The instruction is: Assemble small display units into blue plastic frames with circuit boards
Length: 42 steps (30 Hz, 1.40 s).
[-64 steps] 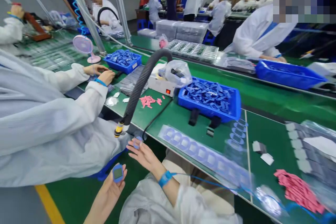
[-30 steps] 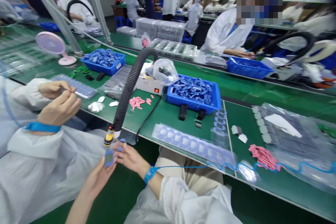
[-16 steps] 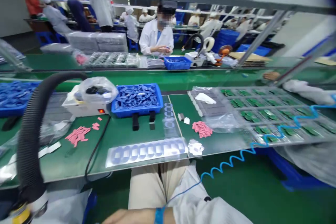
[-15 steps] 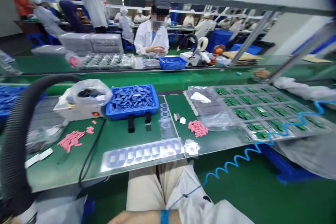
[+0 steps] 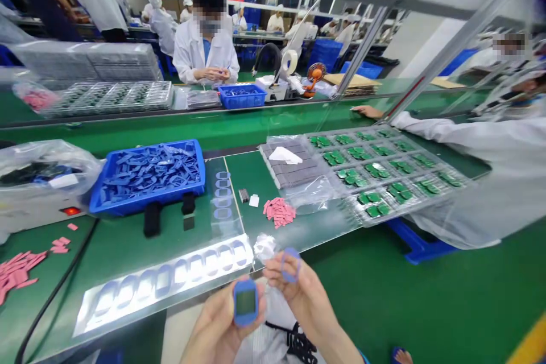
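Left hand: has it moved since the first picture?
Yes: the left hand moved rightward, from left of the clear strip to near its right end.

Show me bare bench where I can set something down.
Bare green bench lies between the black cable and the black blocks, behind the oval-film strip. Another patch lies between the oval-film column and bagged gray sheets, behind the white tab. Crowded: the right end, under a tray of green parts.

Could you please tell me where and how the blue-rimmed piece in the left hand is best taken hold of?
I'd pinch the blue-rimmed piece by its top edge, from above: the left hand holds it at the sides, that edge looks bare, and the flat dark window facing the camera is probably better untouched.
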{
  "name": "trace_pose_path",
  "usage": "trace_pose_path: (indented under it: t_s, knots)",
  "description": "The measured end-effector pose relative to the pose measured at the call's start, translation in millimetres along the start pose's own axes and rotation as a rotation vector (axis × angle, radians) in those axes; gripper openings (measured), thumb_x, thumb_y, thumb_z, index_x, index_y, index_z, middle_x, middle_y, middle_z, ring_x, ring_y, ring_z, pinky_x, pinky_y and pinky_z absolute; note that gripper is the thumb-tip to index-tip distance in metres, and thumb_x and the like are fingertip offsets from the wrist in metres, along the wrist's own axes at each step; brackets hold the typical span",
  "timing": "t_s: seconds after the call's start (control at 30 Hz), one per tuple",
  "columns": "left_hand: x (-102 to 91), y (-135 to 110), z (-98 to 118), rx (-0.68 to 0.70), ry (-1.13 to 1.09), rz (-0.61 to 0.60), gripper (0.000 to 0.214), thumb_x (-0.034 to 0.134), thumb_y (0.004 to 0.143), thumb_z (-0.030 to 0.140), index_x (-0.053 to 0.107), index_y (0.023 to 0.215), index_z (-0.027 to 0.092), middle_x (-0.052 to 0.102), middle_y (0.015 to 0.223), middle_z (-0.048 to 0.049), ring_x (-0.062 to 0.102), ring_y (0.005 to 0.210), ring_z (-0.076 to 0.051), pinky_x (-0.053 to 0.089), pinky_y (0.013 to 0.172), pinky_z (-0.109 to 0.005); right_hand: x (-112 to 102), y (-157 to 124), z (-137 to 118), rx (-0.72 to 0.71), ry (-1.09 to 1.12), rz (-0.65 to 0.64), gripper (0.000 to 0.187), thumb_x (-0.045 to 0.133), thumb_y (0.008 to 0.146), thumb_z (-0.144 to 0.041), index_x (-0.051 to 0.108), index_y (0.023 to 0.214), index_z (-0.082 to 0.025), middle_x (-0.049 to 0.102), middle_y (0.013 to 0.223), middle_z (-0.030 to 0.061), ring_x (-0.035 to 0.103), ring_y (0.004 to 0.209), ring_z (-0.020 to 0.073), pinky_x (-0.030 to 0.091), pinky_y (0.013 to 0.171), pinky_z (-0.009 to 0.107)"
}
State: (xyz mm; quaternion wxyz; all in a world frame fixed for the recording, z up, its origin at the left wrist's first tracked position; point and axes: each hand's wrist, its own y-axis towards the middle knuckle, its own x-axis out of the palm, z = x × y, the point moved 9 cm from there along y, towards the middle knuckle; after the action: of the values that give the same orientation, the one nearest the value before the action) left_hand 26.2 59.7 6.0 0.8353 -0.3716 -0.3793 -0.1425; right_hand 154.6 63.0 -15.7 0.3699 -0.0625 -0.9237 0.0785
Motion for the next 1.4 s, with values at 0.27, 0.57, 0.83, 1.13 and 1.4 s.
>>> trace_pose_path:
  t_s: [0.27,0.57,0.83,1.13,1.4]
  knots:
    - [52.7,15.7,0.7,-0.002,-0.315,-0.028,0.029,0.045,0.094,0.013,0.073,0.100,0.018,0.075,0.104,-0.0042,0.072,0.090,-0.013,0.057,0.082,-0.022,31.7,1.2,-38.7,0.024,0.120,-0.063,0.030,0.061,0.081,-0.055,0.072,0.093,-0.029,0.075,0.082,0.0066,0.072,0.075,0.0172,0.056,0.065,0.027]
    - [74.9,7.4,-7.8,0.011,-0.466,-0.235,0.026,0.052,0.092,0.024,0.070,0.108,0.013,0.077,0.101,-0.0038,0.070,0.096,-0.011,0.054,0.085,-0.015,30.4,-6.5,-55.4,-0.093,-0.126,0.050,0.033,0.053,0.084,-0.059,0.072,0.091,-0.033,0.073,0.073,0.0068,0.070,0.061,0.0165,0.057,0.049,0.024]
    - [61.7,2.8,3.0,0.094,-0.402,-0.079,0.020,0.069,0.080,0.030,0.075,0.097,0.019,0.078,0.095,-0.0006,0.072,0.090,-0.012,0.055,0.081,-0.016,41.3,-2.9,-56.2,-0.104,-0.116,-0.003,0.031,0.052,0.087,-0.056,0.072,0.096,-0.035,0.076,0.088,0.0049,0.073,0.074,0.0151,0.060,0.061,0.021]
    - [-1.5,-12.5,25.4,0.409,0.086,0.350,0.037,0.077,0.063,0.050,0.077,0.093,0.028,0.076,0.105,-0.0033,0.064,0.110,-0.024,0.048,0.094,-0.026,96.8,-23.2,-84.2,-0.678,-1.206,-0.139,0.037,0.064,0.085,-0.032,0.061,0.122,-0.029,0.074,0.101,0.0052,0.073,0.084,0.0202,0.060,0.075,0.026]
    - [-0.2,-19.0,38.1,0.622,0.203,0.327,0.027,0.074,0.067,0.048,0.078,0.087,0.031,0.075,0.108,-0.0035,0.058,0.118,-0.029,0.046,0.100,-0.037,130.6,-25.6,-73.0,-0.815,-1.349,-0.155,0.035,0.055,0.092,-0.031,0.059,0.125,-0.023,0.075,0.096,0.0058,0.073,0.075,0.0150,0.059,0.065,0.018]
